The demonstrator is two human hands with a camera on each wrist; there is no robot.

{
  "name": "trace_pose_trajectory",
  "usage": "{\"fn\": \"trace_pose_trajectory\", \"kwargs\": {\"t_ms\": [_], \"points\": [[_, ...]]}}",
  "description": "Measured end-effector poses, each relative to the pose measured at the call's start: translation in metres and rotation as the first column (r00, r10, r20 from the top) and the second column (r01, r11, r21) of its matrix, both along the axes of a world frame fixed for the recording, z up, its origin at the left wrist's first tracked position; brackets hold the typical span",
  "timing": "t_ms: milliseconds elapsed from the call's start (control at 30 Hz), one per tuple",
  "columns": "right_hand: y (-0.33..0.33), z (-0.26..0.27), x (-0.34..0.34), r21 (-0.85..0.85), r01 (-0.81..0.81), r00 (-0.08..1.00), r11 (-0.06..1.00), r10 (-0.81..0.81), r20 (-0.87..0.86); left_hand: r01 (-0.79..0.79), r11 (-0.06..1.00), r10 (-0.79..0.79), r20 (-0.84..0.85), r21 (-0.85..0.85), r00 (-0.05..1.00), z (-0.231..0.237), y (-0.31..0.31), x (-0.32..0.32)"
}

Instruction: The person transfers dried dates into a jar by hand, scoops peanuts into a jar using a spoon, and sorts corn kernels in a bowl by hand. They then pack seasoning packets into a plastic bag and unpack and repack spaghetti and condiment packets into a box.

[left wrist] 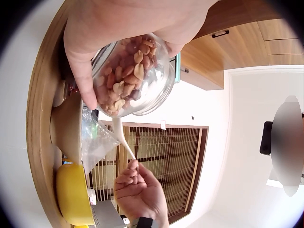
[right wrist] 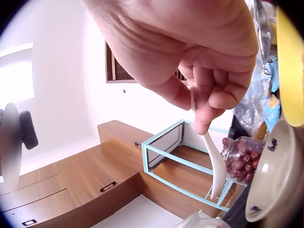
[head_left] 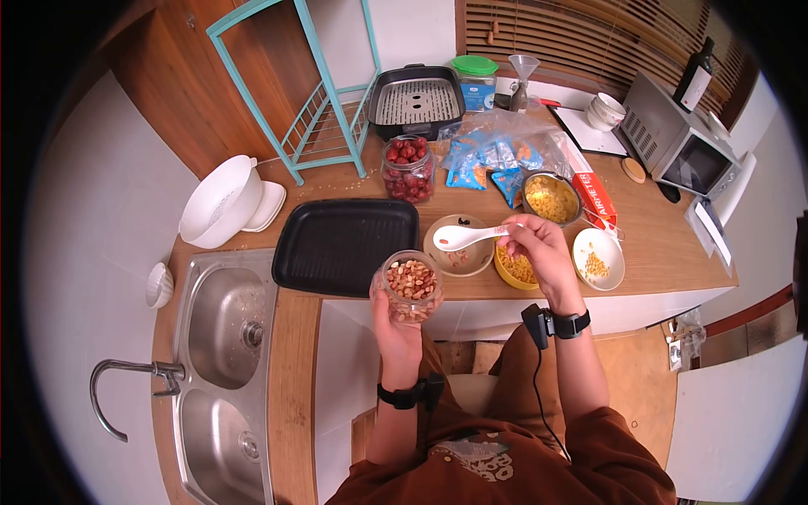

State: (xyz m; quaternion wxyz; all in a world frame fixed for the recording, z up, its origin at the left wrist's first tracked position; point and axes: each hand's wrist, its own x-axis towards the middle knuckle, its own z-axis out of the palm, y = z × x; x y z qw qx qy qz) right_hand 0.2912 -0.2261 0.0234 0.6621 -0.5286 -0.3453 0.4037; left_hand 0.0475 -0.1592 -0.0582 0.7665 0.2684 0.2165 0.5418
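Observation:
My left hand (head_left: 394, 335) holds an unlidded glass jar (head_left: 411, 310) of red-skinned peanuts (head_left: 411, 279) in front of the counter edge. Between the thumb and fingers of my right hand (head_left: 543, 254) is the handle of a white spoon (head_left: 471, 236). The spoon's head, with a reddish bit in it, hangs above a beige bowl (head_left: 483, 261) that has a few peanuts at its bottom. Seen from the left wrist, the peanuts (left wrist: 124, 78) show through the tilted jar, and the spoon (left wrist: 124, 140) reaches up to its far side. The right wrist view shows the spoon (right wrist: 216, 164) pointing down beside the beige bowl (right wrist: 271, 178).
A black grill pan (head_left: 345, 244) lies left of the beige bowl, beside the sink (head_left: 223, 320). A jar of red fruit (head_left: 408, 172) stands behind. To the right are a yellow bowl (head_left: 515, 279), a metal bowl (head_left: 551, 200) and a white bowl (head_left: 608, 279), each with yellow kernels.

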Motion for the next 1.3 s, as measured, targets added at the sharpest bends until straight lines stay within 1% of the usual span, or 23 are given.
{"fn": "trace_pose_trajectory", "kwargs": {"t_ms": [67,200,267,300,333,433,500,533,600,633,667,733,767,833,967,1033,1067,1133,1167,1233,1267,1300], "points": [[-0.004,0.017,-0.006,0.073,-0.009,1.0,0.997,0.008,0.014,0.002,1.0,-0.003,0.003,0.009,1.0,-0.001,-0.001,0.004],[-0.014,0.034,-0.023,0.092,-0.063,0.996,0.994,0.058,0.061,0.044,0.999,-0.044,-0.002,0.01,0.999,-0.001,-0.006,0.01],[-0.017,0.035,-0.033,0.119,-0.153,0.973,0.981,0.129,0.192,0.057,0.998,-0.057,-0.001,0.01,0.998,0.0,-0.007,0.011],[-0.018,0.034,-0.033,0.095,-0.207,0.954,0.974,0.179,0.242,0.056,0.998,-0.056,-0.003,0.012,0.998,0.0,-0.007,0.012],[-0.019,0.034,-0.034,0.095,-0.206,0.954,0.974,0.179,0.242,0.054,0.998,-0.054,-0.005,0.013,0.999,0.0,-0.007,0.012],[-0.02,0.035,-0.035,0.118,-0.185,0.96,0.976,0.153,0.236,0.05,0.998,-0.05,-0.005,0.022,0.999,0.003,-0.009,0.012],[-0.019,0.033,-0.027,0.152,-0.087,0.98,0.985,0.058,0.188,0.046,0.999,-0.046,0.0,0.009,0.999,0.005,-0.008,0.008],[-0.017,0.031,-0.022,0.152,-0.087,0.98,0.985,0.058,0.188,0.042,0.999,-0.042,0.005,-0.005,0.999,0.006,-0.007,0.006],[-0.01,0.022,-0.011,0.109,-0.038,0.98,0.993,0.016,0.201,0.021,1.0,-0.021,0.014,-0.01,1.0,0.0,-0.004,0.003],[-0.007,0.015,-0.009,0.083,0.015,0.973,0.996,-0.034,0.23,0.001,1.0,0.0,0.022,-0.015,1.0,-0.002,-0.003,0.002],[-0.003,0.005,-0.006,0.083,0.015,0.973,0.996,-0.034,0.23,0.001,1.0,0.0,0.023,-0.015,1.0,0.0,-0.003,0.001],[0.004,-0.016,0.001,0.046,0.122,0.936,0.991,-0.131,0.328,-0.014,0.999,0.014,0.024,-0.029,1.0,0.003,-0.003,-0.001],[0.006,-0.026,0.004,0.046,0.121,0.936,0.992,-0.129,0.329,-0.015,0.999,0.016,0.024,-0.029,1.0,0.001,-0.002,-0.001],[0.007,-0.039,0.008,0.033,0.155,0.893,0.987,-0.154,0.422,-0.03,0.999,0.031,0.023,-0.027,0.999,-0.001,0.0,-0.002],[0.007,-0.05,0.005,0.002,0.148,0.913,0.989,-0.138,0.384,-0.03,0.999,0.03,0.009,-0.04,0.999,0.002,-0.001,-0.002],[0.006,-0.05,0.002,-0.054,0.114,0.97,0.992,-0.099,0.222,-0.028,0.999,0.029,0.012,-0.034,1.0,0.001,-0.001,-0.002],[0.006,-0.049,0.002,-0.054,0.113,0.97,0.992,-0.099,0.222,-0.029,0.999,0.029,0.012,-0.034,1.0,0.001,-0.001,-0.002],[0.007,-0.048,0.002,-0.093,0.056,0.993,0.994,-0.045,0.113,-0.029,0.999,0.029,0.006,-0.039,1.0,0.002,-0.002,-0.002],[0.008,-0.047,0.001,-0.093,0.056,0.993,0.994,-0.045,0.112,-0.029,0.999,0.029,0.005,-0.039,1.0,0.002,-0.002,-0.002],[0.009,-0.044,-0.002,-0.14,0.068,0.997,0.988,-0.063,0.035,-0.042,0.998,0.042,-0.007,-0.049,0.999,0.002,-0.002,-0.003],[0.01,-0.045,-0.001,-0.139,0.067,0.997,0.988,-0.063,0.034,-0.043,0.998,0.042,-0.008,-0.048,0.999,0.003,-0.002,-0.003],[0.011,-0.046,0.0,-0.137,0.058,0.998,0.989,-0.06,-0.013,-0.043,0.998,0.043,-0.012,-0.051,0.999,0.004,-0.002,-0.003]]}}
